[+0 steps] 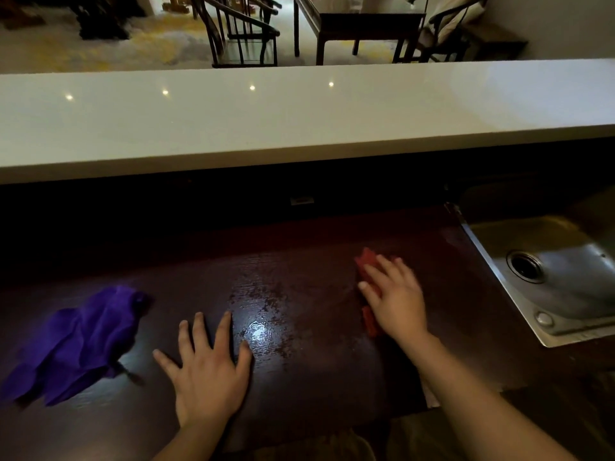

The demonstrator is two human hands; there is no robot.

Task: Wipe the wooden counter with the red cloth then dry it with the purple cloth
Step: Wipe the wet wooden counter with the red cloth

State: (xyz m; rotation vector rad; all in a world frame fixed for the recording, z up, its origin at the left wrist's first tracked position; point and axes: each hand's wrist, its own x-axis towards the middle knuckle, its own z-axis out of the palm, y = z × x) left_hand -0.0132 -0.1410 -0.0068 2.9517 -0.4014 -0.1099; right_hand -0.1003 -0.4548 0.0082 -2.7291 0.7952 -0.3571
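The dark wooden counter (299,247) runs across the lower half of the view, with a wet, shiny patch near its middle. My right hand (396,297) lies flat on the red cloth (366,264), pressing it onto the counter right of centre; most of the cloth is hidden under the hand. My left hand (208,367) rests palm down on the wood with fingers spread, holding nothing. The purple cloth (76,341) lies crumpled on the counter at the left, a short way from my left hand.
A steel sink (499,234) with a round drain is set into the counter at the right. A raised white ledge (299,121) runs along the back. Beyond it stand dark chairs (243,31) and a table (369,24).
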